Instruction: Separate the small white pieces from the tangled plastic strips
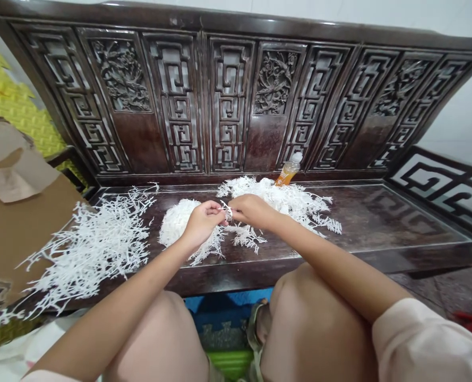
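Note:
My left hand (206, 220) and my right hand (251, 210) meet over the bench's front middle, fingers closed around a small white branching plastic piece (228, 212). Its thin prongs stick out between the fingertips. Below and left of my left hand lies a dense heap of short white pieces (176, 223). Behind my right hand spreads another pile of white sprigs (295, 200). A few loose white sprigs (247, 236) rest just under my right hand. Long white branching stems (96, 244) are heaped at the left end.
The dark wooden bench (363, 217) has a carved openwork back (265, 140). An orange drink bottle (289, 170) leans behind the right pile. Brown cardboard (20, 228) stands at the left, near yellow foam matting (13, 90). My knees are against the front edge.

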Motion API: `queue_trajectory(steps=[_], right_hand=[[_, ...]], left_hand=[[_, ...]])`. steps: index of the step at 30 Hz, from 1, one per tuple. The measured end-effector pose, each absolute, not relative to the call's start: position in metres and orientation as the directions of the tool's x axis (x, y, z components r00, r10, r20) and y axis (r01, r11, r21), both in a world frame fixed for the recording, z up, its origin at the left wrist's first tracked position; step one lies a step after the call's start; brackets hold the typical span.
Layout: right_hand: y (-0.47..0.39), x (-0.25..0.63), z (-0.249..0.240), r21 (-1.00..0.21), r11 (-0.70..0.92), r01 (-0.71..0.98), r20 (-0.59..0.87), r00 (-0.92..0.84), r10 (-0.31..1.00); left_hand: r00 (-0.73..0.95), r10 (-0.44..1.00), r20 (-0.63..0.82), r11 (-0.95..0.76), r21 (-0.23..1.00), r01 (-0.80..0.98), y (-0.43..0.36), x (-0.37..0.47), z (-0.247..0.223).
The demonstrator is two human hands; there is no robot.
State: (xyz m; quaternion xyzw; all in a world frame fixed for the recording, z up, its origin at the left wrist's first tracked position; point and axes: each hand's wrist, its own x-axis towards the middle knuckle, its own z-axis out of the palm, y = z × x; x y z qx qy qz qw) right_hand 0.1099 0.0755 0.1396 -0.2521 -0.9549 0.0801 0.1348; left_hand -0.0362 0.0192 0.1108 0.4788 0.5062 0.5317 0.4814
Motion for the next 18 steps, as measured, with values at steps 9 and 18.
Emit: queue_trajectory(steps=[9, 18], right_hand=[[0.127, 0.159, 0.124, -0.461, 0.480, 0.746, 0.192, -0.445, 0.875], [0.104, 0.143, 0.125, -0.763, 0.483, 0.429, -0.013, -0.757, 0.653]], left_hand=[[-0.196, 0.974, 0.111, -0.108, 0.994, 0.024, 0.001, -0.033, 0.126], [-0.082, 0.950, -0.300, 0.255, 0.902, -0.348, 0.027, -0.043, 0.109]])
